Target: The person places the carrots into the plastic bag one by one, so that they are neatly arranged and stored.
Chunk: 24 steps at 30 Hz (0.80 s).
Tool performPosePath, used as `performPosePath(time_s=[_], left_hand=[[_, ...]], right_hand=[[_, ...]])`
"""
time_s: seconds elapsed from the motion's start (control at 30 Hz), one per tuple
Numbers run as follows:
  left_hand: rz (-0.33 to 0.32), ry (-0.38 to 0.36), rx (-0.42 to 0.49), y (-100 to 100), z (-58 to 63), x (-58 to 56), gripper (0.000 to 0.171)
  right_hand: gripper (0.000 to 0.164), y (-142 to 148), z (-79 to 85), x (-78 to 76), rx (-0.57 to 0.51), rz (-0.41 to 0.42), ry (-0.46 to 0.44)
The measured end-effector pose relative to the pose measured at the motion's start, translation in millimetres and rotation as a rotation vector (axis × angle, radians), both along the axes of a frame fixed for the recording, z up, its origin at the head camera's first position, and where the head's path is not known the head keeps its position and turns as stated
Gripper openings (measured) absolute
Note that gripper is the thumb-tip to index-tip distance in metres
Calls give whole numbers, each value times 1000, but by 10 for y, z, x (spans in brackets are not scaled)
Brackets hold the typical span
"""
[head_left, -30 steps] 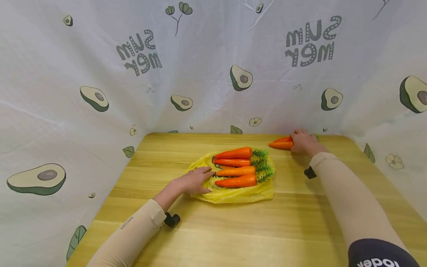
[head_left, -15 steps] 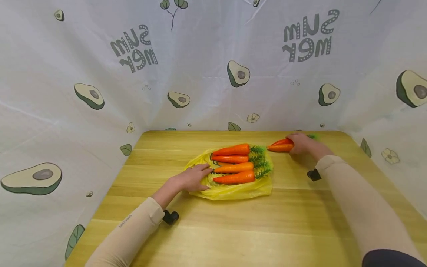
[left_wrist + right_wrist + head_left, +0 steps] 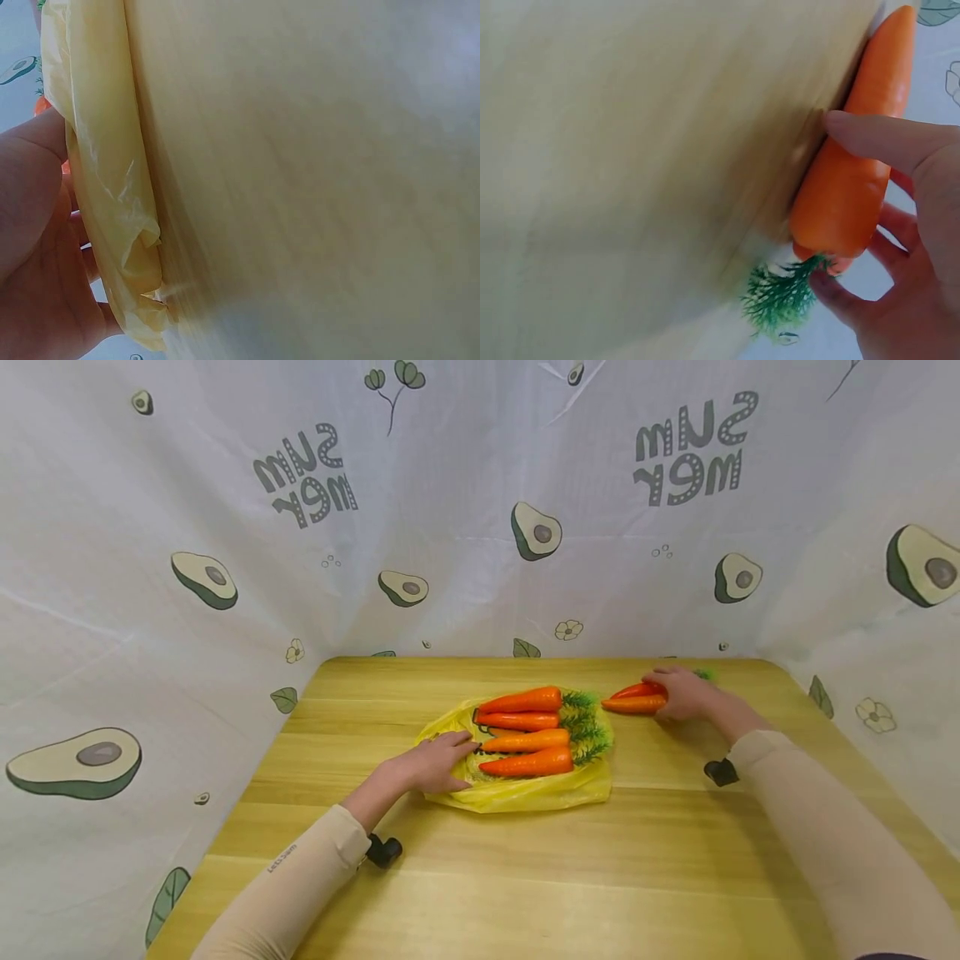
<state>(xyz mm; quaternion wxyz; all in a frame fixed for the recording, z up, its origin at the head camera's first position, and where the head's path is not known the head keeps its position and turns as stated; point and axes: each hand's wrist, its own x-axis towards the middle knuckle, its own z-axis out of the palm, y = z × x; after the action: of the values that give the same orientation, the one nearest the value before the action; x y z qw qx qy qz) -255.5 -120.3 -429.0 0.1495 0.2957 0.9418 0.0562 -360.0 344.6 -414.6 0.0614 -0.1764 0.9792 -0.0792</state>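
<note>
A yellow plastic bag (image 3: 525,797) lies flat on the table, with several orange carrots (image 3: 528,762) side by side on it, their green tops (image 3: 592,743) pointing right. My left hand (image 3: 435,764) rests on the bag's left edge, its fingers extended toward the carrot tips. The left wrist view shows the bag's crumpled rim (image 3: 112,180) against that hand. Right of the bag, my right hand (image 3: 686,693) grips two carrots (image 3: 633,703) lying together. In the right wrist view, thumb and fingers span the nearer carrot (image 3: 840,195); the other is mostly hidden behind it.
The wooden table (image 3: 480,877) ends at the back against a white curtain (image 3: 450,485) printed with avocados and lettering. The curtain also hangs along both sides. A small black camera (image 3: 384,852) is strapped at the left wrist, another black camera (image 3: 722,772) at the right.
My right hand and its two carrots have come slightly nearer, away from the table's back edge. The left hand stays on the bag. The head view has shifted a little.
</note>
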Motion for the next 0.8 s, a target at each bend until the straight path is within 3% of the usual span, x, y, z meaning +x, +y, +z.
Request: performPosePath(time_s=[0.27,0.53,0.8], left_hand=[[4,2,-3,8,2,13,73],[4,-2,-5,12,-9,33,73],[6,2,4,12,6,32,73]], right_hand=[[58,84,-12,104,-49,19,91],[45,149,-44,187,-100,42,108],[41,163,-54,210,-53,83,161]])
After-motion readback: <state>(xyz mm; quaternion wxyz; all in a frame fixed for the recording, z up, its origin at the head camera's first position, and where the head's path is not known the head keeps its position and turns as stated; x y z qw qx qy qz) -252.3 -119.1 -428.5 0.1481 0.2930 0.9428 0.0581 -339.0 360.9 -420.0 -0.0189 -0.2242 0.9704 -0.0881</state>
